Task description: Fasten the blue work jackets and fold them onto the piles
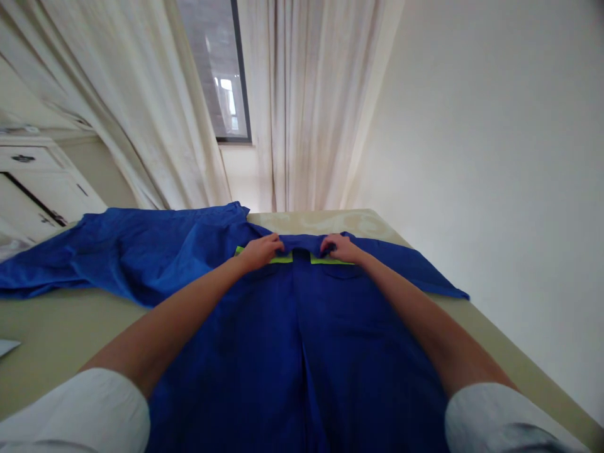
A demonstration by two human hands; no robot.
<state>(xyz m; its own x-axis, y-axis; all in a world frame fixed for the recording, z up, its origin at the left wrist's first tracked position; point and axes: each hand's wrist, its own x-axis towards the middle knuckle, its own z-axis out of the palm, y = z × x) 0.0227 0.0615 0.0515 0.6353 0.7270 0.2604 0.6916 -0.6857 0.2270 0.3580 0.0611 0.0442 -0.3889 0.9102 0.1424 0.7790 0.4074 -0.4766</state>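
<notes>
A blue work jacket [358, 340] with bright yellow-green strips lies spread over the surface, its front towards me. Both my hands are at its far end, on the collar [302, 243]. My left hand [260, 251] pinches the collar's left side, with a yellow-green strip beside the fingers. On the other side, my right hand [343, 248] has its fingers curled round the collar's right end. One sleeve [419, 267] stretches out to the right. Left of the jacket is another rumpled blue garment [141, 251], partly touching it.
The pale patterned tabletop [61, 333] reaches to a white wall [495, 157] on the right. Cream curtains [306, 113] and a window [221, 75] are behind it. A white cabinet [42, 182] stands at the far left; a pale pointed object [7, 346] lies at the left edge.
</notes>
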